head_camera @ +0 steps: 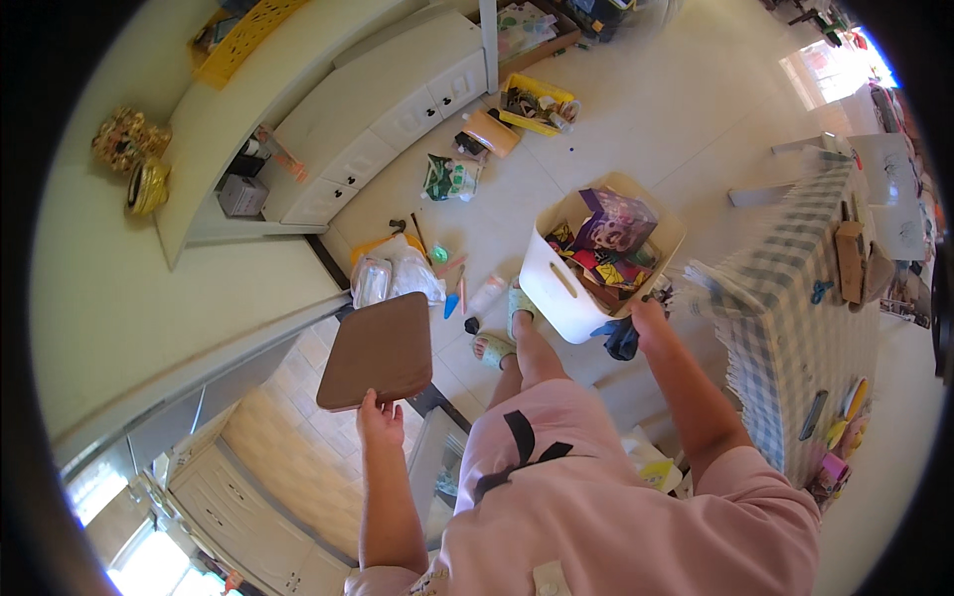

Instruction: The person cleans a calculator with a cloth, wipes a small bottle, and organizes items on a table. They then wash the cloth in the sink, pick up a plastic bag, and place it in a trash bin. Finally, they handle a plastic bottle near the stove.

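Note:
My left hand (381, 421) holds a brown rounded-rectangular lid or flat panel (380, 350) by its near edge, out to the left. On the right, my right hand (650, 325) is closed on the rim of a white plastic bin (548, 287), with a dark crumpled bag (621, 340) hanging beside the fingers. Inside the bin lie a purple printed box (615, 220) and colourful snack packaging (607, 267). The bin is tilted, above the floor in front of my feet.
A checked cloth covers a table (805, 298) at the right. On the floor are a yellow basket (533, 104) of small items, a green and white packet (451, 177), clear plastic bags (406, 274) and a blue-tipped tool (452, 304). White cabinets (387, 149) stand at the upper left.

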